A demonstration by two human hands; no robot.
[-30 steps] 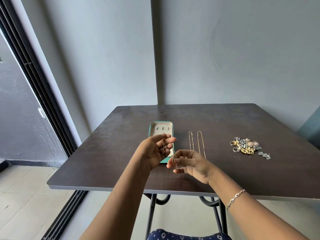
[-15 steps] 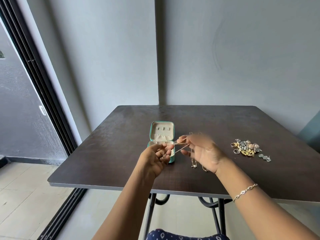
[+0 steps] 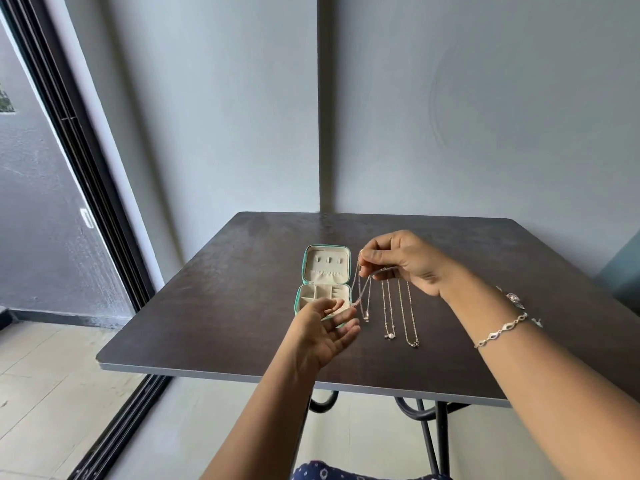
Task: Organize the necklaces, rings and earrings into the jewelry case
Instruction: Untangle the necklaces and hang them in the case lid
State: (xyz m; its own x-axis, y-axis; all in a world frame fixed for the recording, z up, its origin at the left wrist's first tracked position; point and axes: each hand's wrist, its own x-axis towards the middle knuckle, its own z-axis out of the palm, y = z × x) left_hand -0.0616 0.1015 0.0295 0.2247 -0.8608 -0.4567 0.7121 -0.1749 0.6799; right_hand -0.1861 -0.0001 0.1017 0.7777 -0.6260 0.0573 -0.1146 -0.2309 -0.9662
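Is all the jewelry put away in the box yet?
Not yet. The jewelry case is open, and nothing shows inside. The right hand pinches one necklace, draped toward the left hand. Two more necklaces still lie on the table.

right forearm (image 3: 512, 327) hides most of the jewelry pile (image 3: 513, 298), left hand (image 3: 323, 332) covers the jewelry case (image 3: 323, 289) front corner

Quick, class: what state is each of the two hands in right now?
Left hand: open, palm up, thin necklace chain reaching its fingertips.
Right hand: closed, pinching the chain's top end.
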